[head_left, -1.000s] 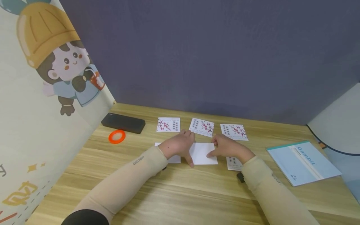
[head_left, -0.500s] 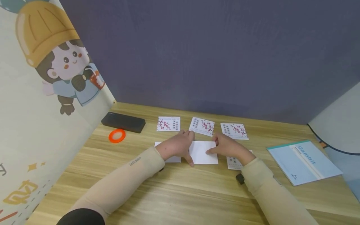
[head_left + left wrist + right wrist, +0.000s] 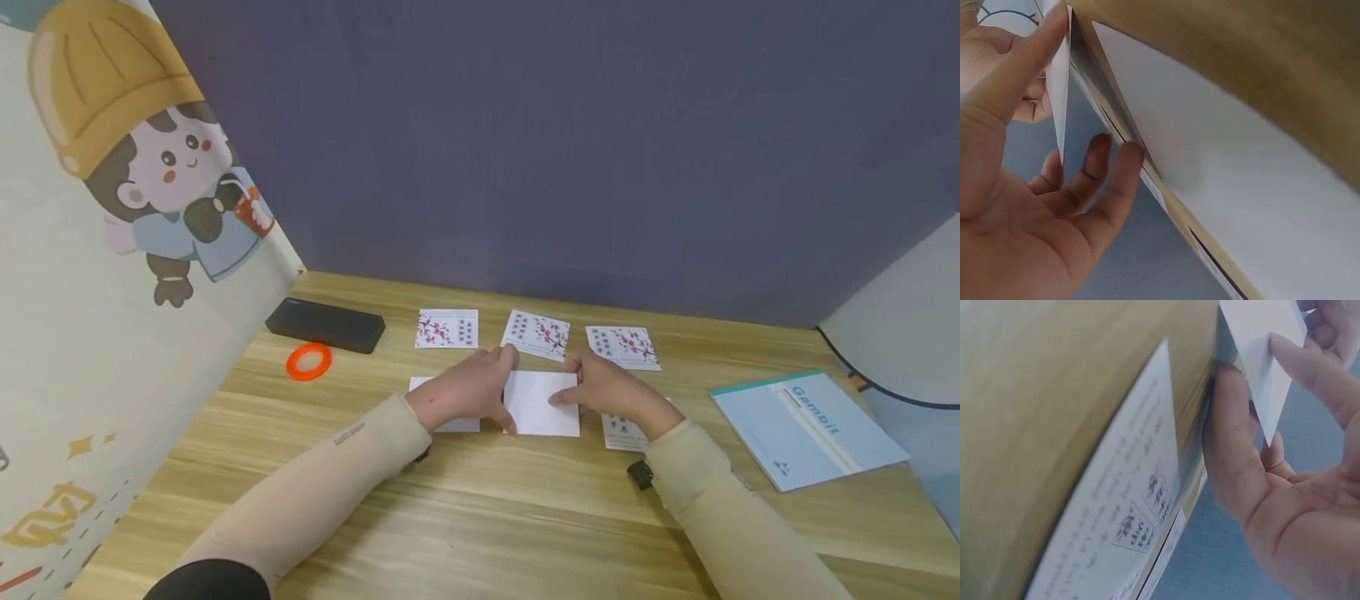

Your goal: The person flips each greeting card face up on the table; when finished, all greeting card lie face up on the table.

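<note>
Between my hands, in the head view, is a blank white card (image 3: pixel 531 406), which the wrist views show lifted off the table and tilted. My left hand (image 3: pixel 474 385) holds its left edge, thumb (image 3: pixel 1029 59) on the near face and a finger behind. On the right edge my right hand (image 3: pixel 611 387) pinches it, thumb (image 3: pixel 1310 362) on top and fingers beneath. Another white card (image 3: pixel 459 425) lies flat under my left wrist, partly hidden. Beside my right wrist lies a printed card (image 3: pixel 622 433), partly covered.
Along the back lie three blossom-printed cards (image 3: pixel 447 330) (image 3: pixel 536 335) (image 3: pixel 624 347). A black case (image 3: pixel 325 323) and an orange ring (image 3: pixel 308 362) sit at the left. The light-blue Gambit pad (image 3: pixel 810 429) lies at the right. A dark panel (image 3: pixel 525 158) bounds the table behind.
Both hands stay on the white card, which shifts only slightly. My left forearm has drawn a little to the left, and the left thumb sits closer to the card's edge.
</note>
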Available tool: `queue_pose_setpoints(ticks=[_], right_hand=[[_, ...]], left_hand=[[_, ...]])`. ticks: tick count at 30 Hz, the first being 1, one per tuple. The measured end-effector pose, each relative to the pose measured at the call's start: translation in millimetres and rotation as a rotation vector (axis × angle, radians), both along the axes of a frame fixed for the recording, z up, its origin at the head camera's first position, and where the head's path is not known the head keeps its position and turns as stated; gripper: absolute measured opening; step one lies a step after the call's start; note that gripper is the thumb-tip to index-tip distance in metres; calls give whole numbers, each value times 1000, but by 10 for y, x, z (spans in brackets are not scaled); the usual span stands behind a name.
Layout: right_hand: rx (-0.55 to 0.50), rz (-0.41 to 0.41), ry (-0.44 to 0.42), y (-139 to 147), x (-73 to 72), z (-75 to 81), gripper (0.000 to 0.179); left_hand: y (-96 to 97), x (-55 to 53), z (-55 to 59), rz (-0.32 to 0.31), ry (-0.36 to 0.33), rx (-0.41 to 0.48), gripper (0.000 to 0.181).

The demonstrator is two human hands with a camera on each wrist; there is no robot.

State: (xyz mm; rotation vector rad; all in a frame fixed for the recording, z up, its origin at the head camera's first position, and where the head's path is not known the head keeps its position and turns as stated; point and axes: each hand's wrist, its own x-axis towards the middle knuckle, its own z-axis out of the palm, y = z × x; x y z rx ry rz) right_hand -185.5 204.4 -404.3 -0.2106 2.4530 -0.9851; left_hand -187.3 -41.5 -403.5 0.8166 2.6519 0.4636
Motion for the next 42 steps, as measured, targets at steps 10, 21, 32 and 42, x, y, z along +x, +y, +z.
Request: queue_pose_setpoints(ticks=[10, 21, 32, 42], right_hand=[[-50, -49, -43, -3, 9, -16, 61], [-107, -83, -56, -2, 6, 18, 53], [-203, -100, -12, 8, -5, 6, 36], [-227, -142, 125, 28, 26, 76, 42]], left_hand=[[2, 41, -21, 79, -4, 99, 75], [-21, 22, 9, 81, 1, 251, 57], [-79, 14, 87, 47, 68, 308, 44], [-64, 49, 146, 51, 181, 357, 39]])
